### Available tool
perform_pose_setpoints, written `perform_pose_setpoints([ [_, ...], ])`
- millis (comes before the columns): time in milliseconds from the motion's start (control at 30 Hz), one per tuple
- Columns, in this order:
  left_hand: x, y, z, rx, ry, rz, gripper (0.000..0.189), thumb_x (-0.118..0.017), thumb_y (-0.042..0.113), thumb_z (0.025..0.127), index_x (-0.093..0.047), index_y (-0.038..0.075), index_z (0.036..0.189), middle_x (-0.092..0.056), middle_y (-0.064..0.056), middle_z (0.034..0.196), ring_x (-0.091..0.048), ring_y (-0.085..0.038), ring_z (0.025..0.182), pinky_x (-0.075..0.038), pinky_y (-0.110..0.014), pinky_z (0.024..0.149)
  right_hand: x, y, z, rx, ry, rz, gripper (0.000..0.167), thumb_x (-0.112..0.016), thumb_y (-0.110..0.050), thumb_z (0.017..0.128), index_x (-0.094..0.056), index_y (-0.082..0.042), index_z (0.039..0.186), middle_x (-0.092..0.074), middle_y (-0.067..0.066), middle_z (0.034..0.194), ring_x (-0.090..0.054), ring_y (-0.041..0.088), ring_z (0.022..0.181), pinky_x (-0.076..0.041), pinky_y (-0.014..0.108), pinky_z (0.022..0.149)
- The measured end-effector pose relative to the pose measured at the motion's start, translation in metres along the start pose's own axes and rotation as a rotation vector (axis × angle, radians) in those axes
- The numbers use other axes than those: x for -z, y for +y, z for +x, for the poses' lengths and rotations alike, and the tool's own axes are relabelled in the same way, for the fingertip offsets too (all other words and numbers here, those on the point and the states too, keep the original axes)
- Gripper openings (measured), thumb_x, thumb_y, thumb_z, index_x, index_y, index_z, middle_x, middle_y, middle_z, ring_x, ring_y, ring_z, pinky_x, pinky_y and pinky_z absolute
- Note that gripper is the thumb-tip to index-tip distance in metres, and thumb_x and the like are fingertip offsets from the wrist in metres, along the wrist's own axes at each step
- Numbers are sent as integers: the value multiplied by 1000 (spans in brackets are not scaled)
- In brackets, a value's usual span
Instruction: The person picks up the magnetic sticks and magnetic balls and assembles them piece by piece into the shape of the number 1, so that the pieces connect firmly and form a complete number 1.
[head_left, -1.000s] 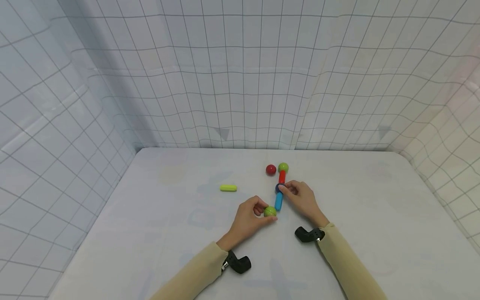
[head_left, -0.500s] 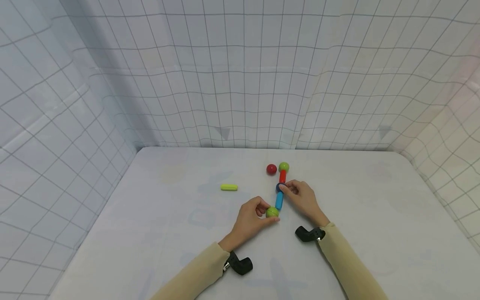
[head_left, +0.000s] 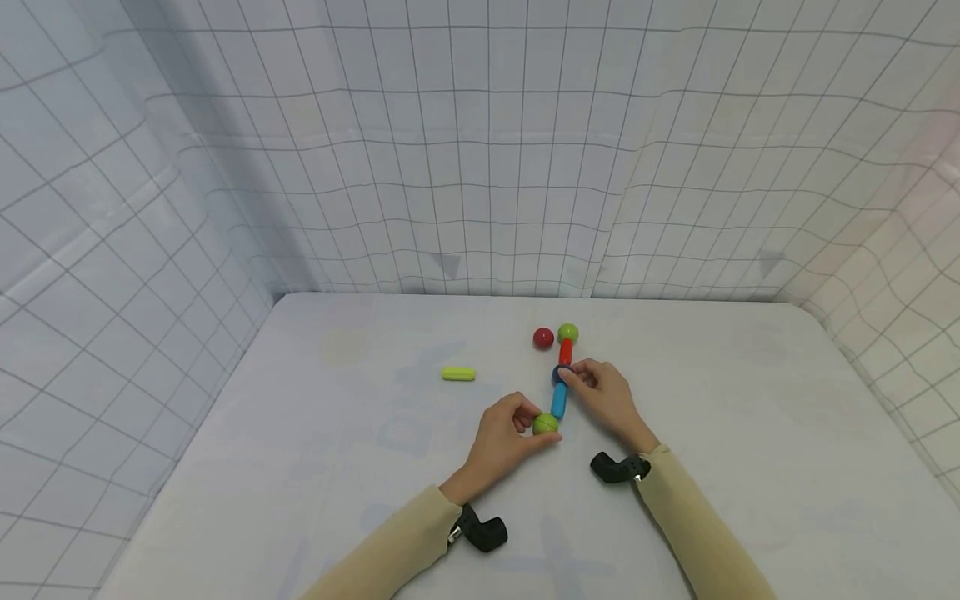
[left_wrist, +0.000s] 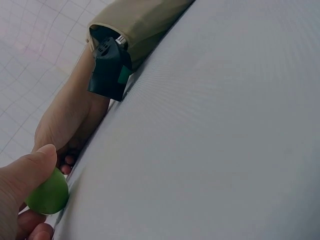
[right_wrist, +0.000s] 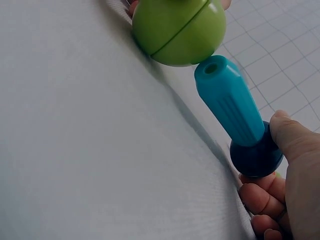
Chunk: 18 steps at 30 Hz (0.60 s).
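Observation:
Between thumb and fingers, my left hand pinches a green ball with a seam line around it. Just to the right, my right hand holds a dark blue ball at the middle of a chain. A light blue rod with a hole in its end juts from that ball toward the green ball; whether the two touch I cannot tell. On the far side, a red rod runs from the dark blue ball to another green ball.
A red ball lies left of the chain's far end. Farther left is a yellow-green rod. The white table is bordered by grid-patterned curtains. Each wrist carries a black camera mount.
My left hand has shifted slightly right with the green ball, bringing it closer to the free end of the light blue rod. The right hand has stayed at the dark blue ball.

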<state>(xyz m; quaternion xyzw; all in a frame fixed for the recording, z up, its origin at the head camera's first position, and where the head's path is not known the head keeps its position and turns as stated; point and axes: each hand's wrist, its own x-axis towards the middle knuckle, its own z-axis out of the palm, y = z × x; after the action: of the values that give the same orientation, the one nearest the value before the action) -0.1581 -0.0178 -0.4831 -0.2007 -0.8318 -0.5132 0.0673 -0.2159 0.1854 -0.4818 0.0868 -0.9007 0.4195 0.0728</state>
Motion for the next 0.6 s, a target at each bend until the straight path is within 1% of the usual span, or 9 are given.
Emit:
perform_pose_setpoints([
  [133, 0, -1, 0, -7, 0, -19, 32, -85, 28, 71, -62, 14, 89, -57, 9, 80, -54, -10, 72, -46, -24, 65, 0, -2, -1, 18, 11, 4, 31, -65, -36, 91, -68, -5, 93, -54, 1, 74, -45, 19, 74, -35, 33, 64],
  [400, -2, -4, 0, -6, -5, -20, 33, -85, 30, 71, -61, 15, 89, -57, 9, 80, -53, -9, 72, -47, -24, 65, 0, -2, -1, 2, 9, 1, 33, -64, -38, 91, -68, -6, 94, -54, 2, 74, -45, 19, 74, -35, 33, 64],
  [600, -3, 0, 0, -2, -6, -30, 32, -84, 29, 72, -62, 14, 90, -57, 8, 81, -54, -10, 73, -47, -24, 66, -1, 0, 0, -3, 7, 11, 32, -64, -38, 91, -68, -6, 93, -54, 1, 74, -45, 19, 74, -34, 33, 63],
])
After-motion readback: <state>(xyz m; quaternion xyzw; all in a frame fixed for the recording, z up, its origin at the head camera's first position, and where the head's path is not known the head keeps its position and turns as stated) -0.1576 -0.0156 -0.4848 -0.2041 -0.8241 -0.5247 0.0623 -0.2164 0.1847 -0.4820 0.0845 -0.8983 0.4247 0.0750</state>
